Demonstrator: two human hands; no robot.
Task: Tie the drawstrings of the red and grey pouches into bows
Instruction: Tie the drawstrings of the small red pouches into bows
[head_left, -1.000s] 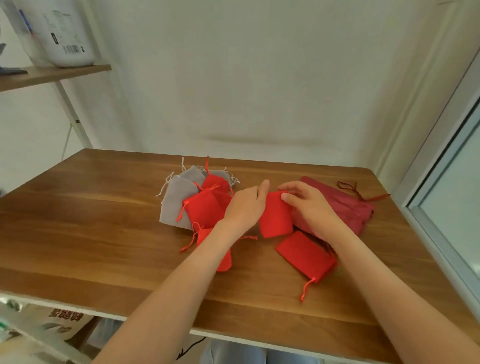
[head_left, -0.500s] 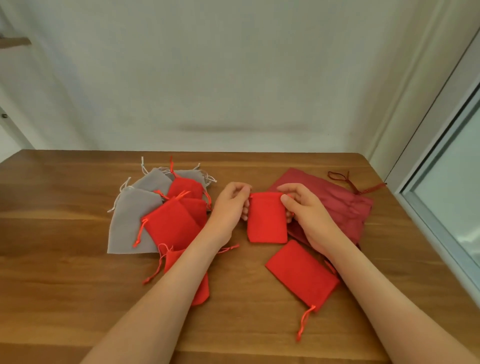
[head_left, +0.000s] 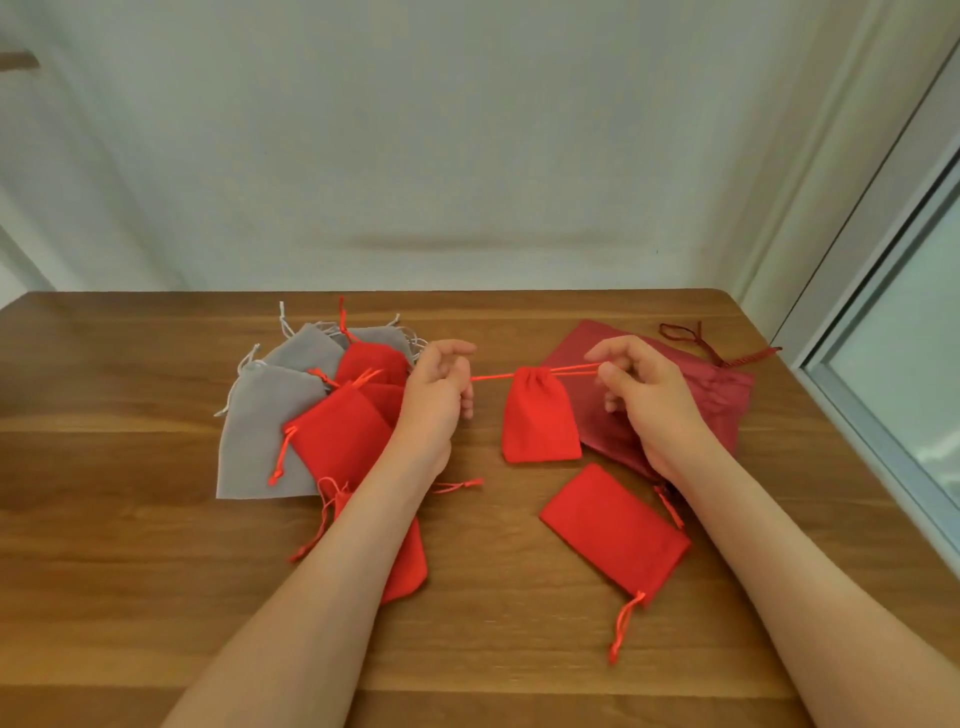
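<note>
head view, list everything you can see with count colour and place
held pouch: one, red, centre, mouth cinched by its taut drawstrings
loose pouch: one, red, flat, front right of centre
pouch pile: at least four red, about three grey, left of centre
large bag: one, dark red, far right
table: one, brown wood
window: one, pale frame, right edge
left hand: pinches the left drawstring
right hand: pinches the right drawstring

We see a pale wall filling the upper frame, a wooden table across the lower half, a grey-framed window at the right edge, and a shelf corner upper left.
</note>
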